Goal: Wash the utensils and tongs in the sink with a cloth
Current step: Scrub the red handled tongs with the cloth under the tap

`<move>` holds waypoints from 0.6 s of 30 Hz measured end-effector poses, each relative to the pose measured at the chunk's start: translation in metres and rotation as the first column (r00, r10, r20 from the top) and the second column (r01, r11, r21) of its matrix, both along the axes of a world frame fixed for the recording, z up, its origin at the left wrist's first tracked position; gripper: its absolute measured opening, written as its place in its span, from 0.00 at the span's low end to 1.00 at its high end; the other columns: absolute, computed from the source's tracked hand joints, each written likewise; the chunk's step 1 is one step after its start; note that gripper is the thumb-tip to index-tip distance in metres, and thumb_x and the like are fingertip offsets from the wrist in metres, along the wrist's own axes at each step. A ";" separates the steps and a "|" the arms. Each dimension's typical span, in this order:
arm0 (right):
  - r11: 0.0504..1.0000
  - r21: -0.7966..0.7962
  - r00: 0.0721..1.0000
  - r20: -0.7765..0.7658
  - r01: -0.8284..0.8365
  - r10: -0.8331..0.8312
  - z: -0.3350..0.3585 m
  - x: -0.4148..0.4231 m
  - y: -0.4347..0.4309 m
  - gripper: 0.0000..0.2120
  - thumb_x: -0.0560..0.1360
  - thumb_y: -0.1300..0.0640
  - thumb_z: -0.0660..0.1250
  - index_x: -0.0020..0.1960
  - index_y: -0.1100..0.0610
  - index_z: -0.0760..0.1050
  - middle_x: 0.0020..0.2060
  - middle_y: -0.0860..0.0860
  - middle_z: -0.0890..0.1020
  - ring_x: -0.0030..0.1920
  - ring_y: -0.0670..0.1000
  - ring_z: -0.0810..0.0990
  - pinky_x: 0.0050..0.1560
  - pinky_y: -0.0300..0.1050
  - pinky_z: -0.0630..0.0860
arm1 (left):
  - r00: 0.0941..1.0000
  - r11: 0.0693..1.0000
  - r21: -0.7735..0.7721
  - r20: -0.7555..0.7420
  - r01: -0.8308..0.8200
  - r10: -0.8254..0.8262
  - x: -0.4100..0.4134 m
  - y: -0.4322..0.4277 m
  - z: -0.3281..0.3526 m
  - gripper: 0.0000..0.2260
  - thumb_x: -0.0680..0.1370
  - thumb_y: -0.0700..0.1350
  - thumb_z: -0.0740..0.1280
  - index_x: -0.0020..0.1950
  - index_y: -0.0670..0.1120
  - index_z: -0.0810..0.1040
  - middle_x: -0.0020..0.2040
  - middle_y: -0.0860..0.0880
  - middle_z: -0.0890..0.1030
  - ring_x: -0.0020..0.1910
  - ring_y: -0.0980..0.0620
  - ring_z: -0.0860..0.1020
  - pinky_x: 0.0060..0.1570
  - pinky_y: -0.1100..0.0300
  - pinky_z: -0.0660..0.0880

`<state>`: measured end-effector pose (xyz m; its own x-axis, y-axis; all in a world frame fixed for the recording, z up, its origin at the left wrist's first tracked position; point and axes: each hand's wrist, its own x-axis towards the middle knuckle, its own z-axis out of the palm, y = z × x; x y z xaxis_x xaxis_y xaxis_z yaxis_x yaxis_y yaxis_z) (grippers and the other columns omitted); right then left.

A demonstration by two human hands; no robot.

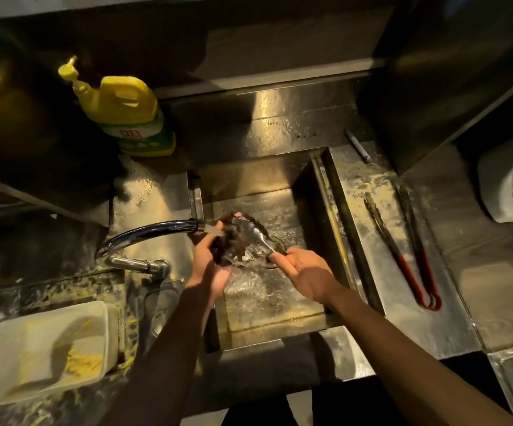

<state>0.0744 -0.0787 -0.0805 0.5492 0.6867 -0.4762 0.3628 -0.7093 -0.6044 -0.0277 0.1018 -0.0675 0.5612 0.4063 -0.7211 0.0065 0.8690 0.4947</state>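
Observation:
Over the steel sink, my left hand grips a dark cloth wrapped around the head of metal tongs. My right hand holds the tongs by their handle end. Water runs from the curved tap onto the cloth. A second pair of tongs with red handles lies on the counter to the right of the sink.
A yellow detergent bottle stands at the back left. A white plastic tub with yellow residue sits on the left counter. A thin pen-like stick lies behind the sink at the right. White objects fill the far right.

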 end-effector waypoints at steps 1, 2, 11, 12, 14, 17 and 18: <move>1.000 -0.010 1.000 -0.012 -0.011 0.011 -0.001 -0.006 0.005 0.29 0.82 0.37 0.54 0.39 0.58 0.77 0.36 0.51 0.76 0.39 0.53 0.76 0.42 0.47 0.68 | 0.999 0.999 -0.003 0.026 0.033 -0.033 0.002 -0.005 0.000 0.15 0.81 0.45 0.61 0.51 0.41 0.86 0.52 0.42 0.85 0.50 0.47 0.83 0.57 0.50 0.76; 1.000 -0.013 0.999 -0.038 -0.013 0.013 -0.001 -0.012 0.010 0.28 0.82 0.37 0.53 0.40 0.56 0.78 0.34 0.50 0.76 0.39 0.54 0.77 0.41 0.48 0.68 | 0.996 0.997 0.007 0.044 0.076 -0.076 0.002 -0.009 -0.001 0.16 0.81 0.44 0.59 0.50 0.41 0.86 0.52 0.42 0.85 0.50 0.48 0.83 0.59 0.50 0.75; 0.998 -0.008 0.974 -0.219 -0.058 0.055 0.009 -0.006 0.004 0.26 0.80 0.34 0.56 0.35 0.53 0.71 0.32 0.51 0.75 0.32 0.50 0.73 0.39 0.47 0.71 | 0.966 0.956 0.146 -0.080 0.254 -0.244 -0.005 -0.009 -0.003 0.19 0.73 0.47 0.74 0.59 0.38 0.81 0.58 0.39 0.83 0.58 0.42 0.82 0.59 0.45 0.77; 0.992 -0.030 0.979 -0.166 -0.122 0.115 0.013 0.003 0.010 0.26 0.80 0.34 0.55 0.35 0.53 0.71 0.31 0.51 0.74 0.32 0.49 0.72 0.39 0.47 0.71 | 0.984 0.981 0.125 -0.120 0.148 -0.134 -0.003 -0.012 -0.005 0.22 0.70 0.47 0.77 0.60 0.38 0.80 0.57 0.39 0.83 0.55 0.41 0.83 0.56 0.44 0.78; 0.954 -0.123 0.962 -0.040 -0.274 0.271 0.019 0.022 0.022 0.28 0.80 0.33 0.53 0.33 0.53 0.70 0.30 0.51 0.73 0.31 0.49 0.72 0.36 0.46 0.69 | 0.967 0.989 0.141 -0.243 -0.045 0.079 0.001 -0.017 -0.016 0.26 0.66 0.49 0.81 0.59 0.37 0.81 0.52 0.40 0.85 0.50 0.41 0.84 0.52 0.41 0.80; 0.902 -0.245 0.924 0.056 -0.355 0.379 0.018 0.042 0.022 0.30 0.80 0.32 0.53 0.34 0.54 0.74 0.31 0.52 0.77 0.32 0.50 0.75 0.37 0.46 0.68 | 0.898 0.960 0.281 -0.425 0.015 0.111 0.002 -0.022 -0.041 0.36 0.54 0.65 0.81 0.52 0.42 0.83 0.45 0.45 0.87 0.44 0.43 0.86 0.49 0.44 0.81; 0.896 -0.268 0.918 0.083 -0.354 0.388 0.018 0.045 0.018 0.31 0.79 0.31 0.53 0.35 0.55 0.75 0.32 0.52 0.78 0.33 0.51 0.76 0.37 0.46 0.69 | 0.886 0.947 0.319 -0.450 0.041 0.113 -0.001 -0.021 -0.052 0.38 0.53 0.68 0.80 0.52 0.43 0.82 0.44 0.46 0.87 0.43 0.45 0.86 0.49 0.46 0.82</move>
<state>0.1196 -0.0604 -0.0624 0.3459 0.7250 -0.5956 0.6921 -0.6258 -0.3598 -0.0287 0.0809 -0.1199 0.1804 0.6654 -0.7243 0.2698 0.6747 0.6870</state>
